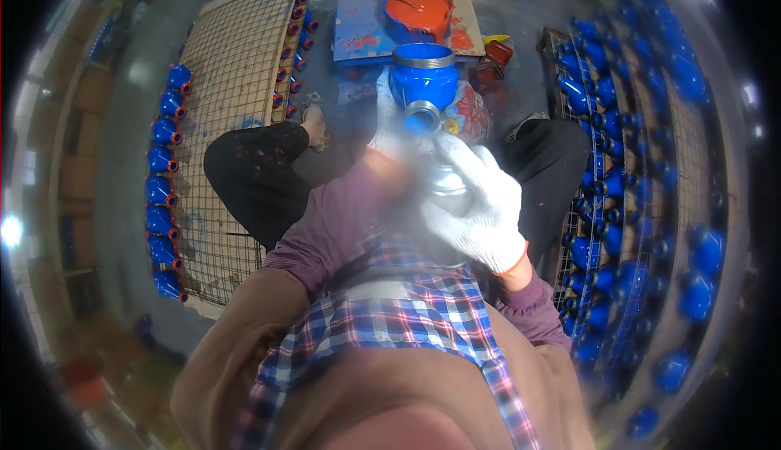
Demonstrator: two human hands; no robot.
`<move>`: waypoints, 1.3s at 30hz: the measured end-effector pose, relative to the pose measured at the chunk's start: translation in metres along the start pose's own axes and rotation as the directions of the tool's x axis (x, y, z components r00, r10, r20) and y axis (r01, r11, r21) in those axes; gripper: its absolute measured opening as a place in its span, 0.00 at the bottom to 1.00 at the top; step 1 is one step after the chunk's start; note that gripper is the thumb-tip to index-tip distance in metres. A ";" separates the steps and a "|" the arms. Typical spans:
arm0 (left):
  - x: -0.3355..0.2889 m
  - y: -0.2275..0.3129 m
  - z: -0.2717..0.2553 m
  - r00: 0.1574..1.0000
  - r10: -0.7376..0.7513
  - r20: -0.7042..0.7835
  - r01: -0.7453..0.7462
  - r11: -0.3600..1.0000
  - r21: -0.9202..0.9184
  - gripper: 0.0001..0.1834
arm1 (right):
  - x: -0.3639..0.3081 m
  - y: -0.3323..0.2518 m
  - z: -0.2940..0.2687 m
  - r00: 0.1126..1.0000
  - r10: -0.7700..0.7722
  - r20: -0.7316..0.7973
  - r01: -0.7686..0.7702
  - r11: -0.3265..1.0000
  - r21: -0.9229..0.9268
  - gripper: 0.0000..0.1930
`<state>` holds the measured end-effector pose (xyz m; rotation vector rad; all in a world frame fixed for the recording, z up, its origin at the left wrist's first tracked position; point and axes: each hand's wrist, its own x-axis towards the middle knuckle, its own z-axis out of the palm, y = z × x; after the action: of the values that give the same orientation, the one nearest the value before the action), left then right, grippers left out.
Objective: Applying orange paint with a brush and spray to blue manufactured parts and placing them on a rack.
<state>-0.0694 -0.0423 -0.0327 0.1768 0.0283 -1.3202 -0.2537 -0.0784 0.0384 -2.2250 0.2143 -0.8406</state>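
A blue water meter body [425,84] stands upright in front of me, with a bare metal threaded neck on top and a round side port facing me. My left hand [389,120], in a white glove, is closed against its left side; a blur hides part of this hand and wrist. Just below the port and to the right, my right hand [480,202], also gloved in white, has its fingers curled. Glare and blur cover the space inside its grip, so what it holds cannot be made out.
Beyond the body, a red paint bucket [419,12] with a stick stands on a paint-stained board [358,31]. Left is a wire-mesh rack [232,67], blue bodies with red ends [161,159] along its edges. Racks of blue bodies [606,181] fill the right. Dark red blocks [486,76] lie by the board.
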 end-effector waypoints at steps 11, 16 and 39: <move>0.005 0.017 -0.019 0.989 0.145 0.000 -0.137 0.933 0.333 0.44 | 0.003 -0.011 -0.039 0.996 -0.056 -0.072 0.060 0.997 0.048 0.34; -0.011 0.025 -0.022 0.993 0.015 0.119 -0.050 0.953 0.299 0.47 | 0.016 -0.011 -0.042 0.993 -0.075 -0.093 0.083 0.993 0.081 0.34; -0.024 0.015 -0.010 0.973 0.219 -0.070 -0.113 0.723 0.682 0.36 | 0.011 0.001 -0.060 0.992 0.078 -0.097 -0.073 0.996 0.057 0.34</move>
<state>-0.0596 -0.0144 -0.0376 0.8862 -0.3482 -1.0806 -0.2832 -0.1184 0.0744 -2.1141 0.3178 -0.9063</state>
